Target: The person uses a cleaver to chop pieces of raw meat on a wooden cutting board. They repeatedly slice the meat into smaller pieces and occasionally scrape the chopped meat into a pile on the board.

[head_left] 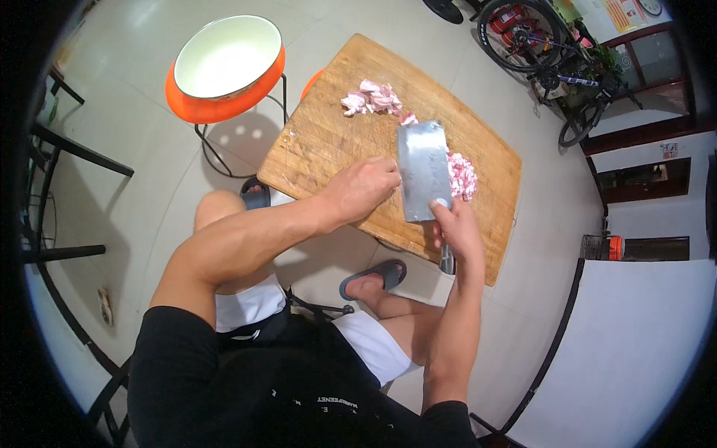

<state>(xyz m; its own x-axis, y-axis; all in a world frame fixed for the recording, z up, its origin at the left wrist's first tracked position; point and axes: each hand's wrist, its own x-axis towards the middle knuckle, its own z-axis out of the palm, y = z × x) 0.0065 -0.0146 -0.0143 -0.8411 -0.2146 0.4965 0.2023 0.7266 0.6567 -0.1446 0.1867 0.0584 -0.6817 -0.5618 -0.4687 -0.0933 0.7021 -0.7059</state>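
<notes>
Head view shows me the cleaver (423, 170) over the wooden worktop (310, 145), its broad blade between the left grip (362, 188) and the heap of chopped meat (463, 178). My right grip (458, 230) is closed around it where handle meets blade, thumb laid on the lower corner of the steel. On the left, the fingers are curled in tight just beside the blade; I cannot tell whether they pinch anything.

I judge the cleaver to be heavy toward the blade, stiff, and slick if grease gets on it, so the handle and the root of the blade are the place to hold it. The meat looks soft, light and slippery; larger pieces (373, 98) near the far edge would want bent fingertips pressing from above.

Those left fingers are the nearest obstacle, and the blade hides part of the chopped heap. Beyond the worktop, a white basin (225, 61) sits on an orange stool (196, 112). A bicycle (551, 77) stands well apart, and a sandalled foot (366, 285) rests below the near edge.
</notes>
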